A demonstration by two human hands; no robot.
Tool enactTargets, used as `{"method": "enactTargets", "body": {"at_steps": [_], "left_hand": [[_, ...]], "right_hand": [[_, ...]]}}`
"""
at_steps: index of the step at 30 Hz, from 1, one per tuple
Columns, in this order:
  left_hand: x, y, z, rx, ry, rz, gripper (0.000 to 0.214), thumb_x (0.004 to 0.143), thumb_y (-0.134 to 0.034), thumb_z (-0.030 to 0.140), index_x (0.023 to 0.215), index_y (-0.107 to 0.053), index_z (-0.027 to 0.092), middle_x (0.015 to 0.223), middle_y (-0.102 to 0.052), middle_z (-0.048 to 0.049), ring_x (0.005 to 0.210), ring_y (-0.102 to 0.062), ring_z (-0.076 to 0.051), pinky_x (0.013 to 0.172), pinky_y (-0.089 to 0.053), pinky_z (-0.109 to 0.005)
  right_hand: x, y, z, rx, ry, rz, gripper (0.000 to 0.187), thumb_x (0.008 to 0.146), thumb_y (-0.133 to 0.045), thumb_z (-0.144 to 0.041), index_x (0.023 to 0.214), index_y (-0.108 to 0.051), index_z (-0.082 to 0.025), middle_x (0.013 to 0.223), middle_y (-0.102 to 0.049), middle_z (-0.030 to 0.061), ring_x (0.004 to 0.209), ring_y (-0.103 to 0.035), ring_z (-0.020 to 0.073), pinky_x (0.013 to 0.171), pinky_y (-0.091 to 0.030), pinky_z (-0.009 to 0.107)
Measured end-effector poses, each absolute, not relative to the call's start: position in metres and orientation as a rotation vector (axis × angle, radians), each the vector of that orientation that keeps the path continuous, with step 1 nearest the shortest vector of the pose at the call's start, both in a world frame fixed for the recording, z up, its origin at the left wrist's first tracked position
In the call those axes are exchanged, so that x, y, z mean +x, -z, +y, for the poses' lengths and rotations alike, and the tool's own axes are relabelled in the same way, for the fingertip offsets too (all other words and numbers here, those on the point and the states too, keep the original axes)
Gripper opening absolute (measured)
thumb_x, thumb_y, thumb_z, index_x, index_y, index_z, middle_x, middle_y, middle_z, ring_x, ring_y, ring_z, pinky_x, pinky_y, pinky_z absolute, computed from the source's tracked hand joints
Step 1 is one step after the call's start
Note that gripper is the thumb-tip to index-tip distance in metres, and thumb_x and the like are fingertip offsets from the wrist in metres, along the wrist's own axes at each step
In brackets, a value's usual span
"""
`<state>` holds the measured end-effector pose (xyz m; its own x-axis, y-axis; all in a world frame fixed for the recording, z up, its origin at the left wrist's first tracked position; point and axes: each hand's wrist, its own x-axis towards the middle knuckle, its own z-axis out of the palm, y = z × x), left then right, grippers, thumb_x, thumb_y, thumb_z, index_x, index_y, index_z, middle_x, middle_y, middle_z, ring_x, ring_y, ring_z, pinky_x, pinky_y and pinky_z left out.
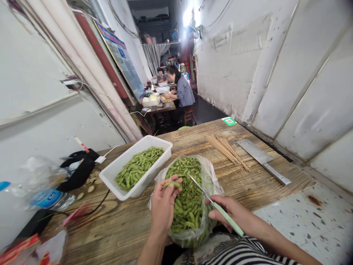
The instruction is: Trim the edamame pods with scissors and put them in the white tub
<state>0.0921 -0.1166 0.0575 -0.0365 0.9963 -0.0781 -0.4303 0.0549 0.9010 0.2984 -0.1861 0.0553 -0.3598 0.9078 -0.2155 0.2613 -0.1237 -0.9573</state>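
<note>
— What have the hands got just now?

— The left hand (164, 200) is pinched on one green pod (172, 183), thumb and fingertips closed round it, just above the open plastic bag (213, 176) of pods. The right hand (228, 211) is wrapped round the pale green handle of the scissors (205, 195), blades pointing up and across toward that pod.

— Blades parted?

— From here they look like one thin line, probably together, but I can't say for sure.

— How would you do it cleanly?

— Grip the pod at its middle so the tip sticks out free, keep the fingertips back from the blades, and work over the bag, not the table (116, 224).

— Where does the pod sit?

— Between the two hands, nearer the left. The white tray (121, 173) of pods lies just beyond the left hand, right beside the bag.
</note>
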Motion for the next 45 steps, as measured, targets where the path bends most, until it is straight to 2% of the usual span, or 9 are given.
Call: {"method": "enactTargets", "body": {"at_steps": [10, 18, 23, 28, 31, 35, 37, 41, 45], "left_hand": [[0.088, -0.053, -0.125, 1.262, -1.040, 1.264, 0.030, 0.072, -0.067, 0.040, 0.088, -0.070, 0.015, 0.068, -0.069, -0.0024, 0.055, -0.053, -0.011, 0.054, -0.043, -0.022], [0.084, -0.064, -0.130, 1.550, -0.812, 1.331, 0.037, 0.073, -0.062, 0.043, 0.094, -0.073, 0.015, 0.087, -0.074, -0.0078, 0.078, -0.063, -0.022, 0.073, -0.048, -0.031], [0.085, -0.063, -0.131, 1.555, -0.742, 1.303, 0.032, 0.073, -0.062, 0.042, 0.089, -0.075, 0.018, 0.082, -0.075, -0.0066, 0.076, -0.065, -0.024, 0.072, -0.049, -0.033], [0.058, -0.071, -0.113, 1.667, -1.038, 1.516, 0.020, 0.070, -0.065, 0.037, 0.082, -0.075, 0.025, 0.086, -0.074, -0.0053, 0.083, -0.064, -0.027, 0.080, -0.047, -0.037], [0.025, -0.091, -0.091, 1.913, -1.327, 1.878, 0.029, 0.078, -0.056, 0.035, 0.100, -0.071, 0.024, 0.095, -0.070, -0.0084, 0.089, -0.060, -0.028, 0.086, -0.043, -0.040], [0.010, -0.111, -0.072, 2.273, -1.062, 2.169, 0.046, 0.083, -0.048, 0.032, 0.125, -0.055, 0.016, 0.118, -0.059, -0.0190, 0.108, -0.052, -0.035, 0.091, -0.035, -0.050], [0.021, -0.105, -0.074, 2.380, -0.961, 2.061, 0.037, 0.083, -0.049, 0.032, 0.115, -0.063, 0.019, 0.115, -0.062, -0.0166, 0.106, -0.053, -0.034, 0.091, -0.031, -0.050], [0.055, -0.070, -0.087, 2.394, -0.766, 1.724, 0.014, 0.075, -0.061, 0.031, 0.071, -0.073, 0.024, 0.075, -0.068, -0.0089, 0.080, -0.058, -0.030, 0.084, -0.032, -0.045], [0.076, -0.046, -0.089, 2.233, -0.887, 1.741, 0.015, 0.066, -0.068, 0.034, 0.057, -0.070, 0.023, 0.064, -0.063, -0.0091, 0.074, -0.055, -0.031, 0.079, -0.032, -0.043]], "right_hand": [[0.302, -0.072, -0.187, -1.312, -1.306, -1.863, 0.041, 0.081, -0.062, -0.048, 0.105, -0.061, -0.015, 0.087, -0.064, 0.0015, 0.076, -0.056, 0.0179, 0.067, -0.044, 0.022], [0.303, -0.071, -0.188, -1.313, -1.336, -1.878, 0.041, 0.079, -0.063, -0.050, 0.103, -0.064, -0.016, 0.085, -0.065, -0.0003, 0.075, -0.057, 0.0176, 0.066, -0.043, 0.020], [0.302, -0.063, -0.188, -1.367, -1.350, -1.852, 0.038, 0.080, -0.062, -0.051, 0.091, -0.068, -0.015, 0.072, -0.059, -0.0016, 0.066, -0.053, 0.0152, 0.059, -0.040, 0.019], [0.307, -0.049, -0.187, -1.387, -1.308, -1.801, 0.037, 0.078, -0.063, -0.051, 0.085, -0.065, -0.015, 0.065, -0.051, -0.0033, 0.061, -0.045, 0.0127, 0.055, -0.036, 0.019], [0.310, -0.049, -0.187, -1.403, -1.237, -1.782, 0.036, 0.081, -0.060, -0.051, 0.090, -0.063, -0.016, 0.065, -0.048, -0.0038, 0.060, -0.043, 0.0120, 0.054, -0.034, 0.019], [0.311, -0.051, -0.186, -1.434, -1.200, -1.757, 0.037, 0.083, -0.058, -0.052, 0.093, -0.063, -0.017, 0.062, -0.047, -0.0043, 0.055, -0.041, 0.0116, 0.051, -0.032, 0.020], [0.310, -0.050, -0.186, -1.427, -1.200, -1.766, 0.037, 0.082, -0.058, -0.052, 0.091, -0.063, -0.016, 0.065, -0.048, -0.0038, 0.057, -0.042, 0.0120, 0.053, -0.033, 0.020], [0.311, -0.046, -0.184, -1.392, -1.216, -1.799, 0.037, 0.082, -0.059, -0.050, 0.094, -0.064, -0.016, 0.072, -0.053, -0.0024, 0.065, -0.046, 0.0134, 0.059, -0.037, 0.020], [0.311, -0.047, -0.183, -1.409, -1.237, -1.796, 0.038, 0.082, -0.060, -0.051, 0.094, -0.065, -0.015, 0.073, -0.055, -0.0019, 0.066, -0.047, 0.0138, 0.059, -0.038, 0.019]]}}
